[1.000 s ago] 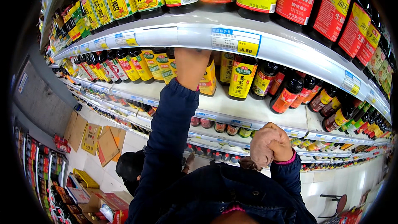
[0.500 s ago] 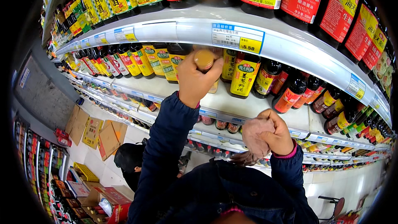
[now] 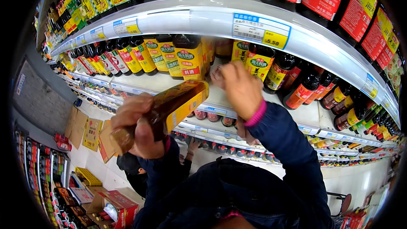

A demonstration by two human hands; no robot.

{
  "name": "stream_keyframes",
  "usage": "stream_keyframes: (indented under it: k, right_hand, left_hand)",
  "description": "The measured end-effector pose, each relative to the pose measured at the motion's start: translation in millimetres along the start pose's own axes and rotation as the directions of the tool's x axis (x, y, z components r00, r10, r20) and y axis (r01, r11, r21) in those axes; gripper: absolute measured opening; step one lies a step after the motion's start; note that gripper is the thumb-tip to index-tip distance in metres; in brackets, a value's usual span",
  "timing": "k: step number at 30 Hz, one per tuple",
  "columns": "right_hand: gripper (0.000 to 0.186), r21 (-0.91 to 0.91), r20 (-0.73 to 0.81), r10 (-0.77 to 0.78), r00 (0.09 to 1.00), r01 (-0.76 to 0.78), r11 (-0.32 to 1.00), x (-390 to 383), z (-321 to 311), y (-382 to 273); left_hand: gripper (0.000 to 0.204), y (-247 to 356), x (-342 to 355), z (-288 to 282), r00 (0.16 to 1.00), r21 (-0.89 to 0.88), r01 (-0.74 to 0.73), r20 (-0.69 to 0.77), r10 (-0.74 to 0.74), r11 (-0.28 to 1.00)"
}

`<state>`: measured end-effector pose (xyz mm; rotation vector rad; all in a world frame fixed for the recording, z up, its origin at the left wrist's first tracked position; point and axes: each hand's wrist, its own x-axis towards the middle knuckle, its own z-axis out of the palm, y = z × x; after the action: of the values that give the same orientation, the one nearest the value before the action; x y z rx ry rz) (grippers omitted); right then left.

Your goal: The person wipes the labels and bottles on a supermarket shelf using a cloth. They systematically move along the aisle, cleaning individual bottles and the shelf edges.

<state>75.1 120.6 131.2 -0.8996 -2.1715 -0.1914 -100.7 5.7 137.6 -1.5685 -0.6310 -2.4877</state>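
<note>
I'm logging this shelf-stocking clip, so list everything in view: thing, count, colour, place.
Amber glass bottle with yellow label: one, tilted, in the left hand.
Dark sauce bottles with yellow or red labels: many, rows on the white shelves.
White curved shelf edge: one, overhead, with price tags.
Blue-and-yellow price tag: one, on that edge.
Flattened brown cardboard: several pieces, floor at left.
Red carton: one, floor, lower left.
Left hand: grips the bottle's neck end.
Right hand: raised at the middle shelf.
</note>
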Motion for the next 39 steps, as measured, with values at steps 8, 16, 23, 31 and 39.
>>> stream_keyframes:
  k: [8,16,23,31,39]
  right_hand:
    - [0.033,-0.154,0.599,-0.185,0.779,0.338,0.928,-24.1,71.4,40.6]
    - [0.029,-0.396,0.519,0.155,0.84,0.076,0.915,8.7,118.9,14.7]
    - [0.036,-0.396,0.505,0.338,0.794,-0.135,0.908,43.9,164.2,36.6]
    - [0.035,-0.48,0.526,0.452,0.72,-0.188,0.857,51.4,190.8,60.3]
    - [0.042,-0.309,0.49,0.492,0.72,-0.385,0.87,53.3,164.3,47.7]
  left_hand:
    - [0.025,2.4,-11.2,-37.4,0.998,0.021,0.034,-0.06,-0.032,0.999]
    - [0.018,-16.2,-9.0,-51.5,1.0,-0.02,0.024,0.002,-0.024,1.0]
    - [0.028,-23.7,-7.9,-53.0,0.998,-0.085,0.065,-0.018,-0.067,0.994]
    - [0.016,-28.6,-8.9,-53.6,0.991,-0.095,0.111,0.09,-0.103,0.989]
    - [0.021,-26.8,-12.7,-60.1,0.991,-0.108,0.116,0.078,-0.107,0.987]
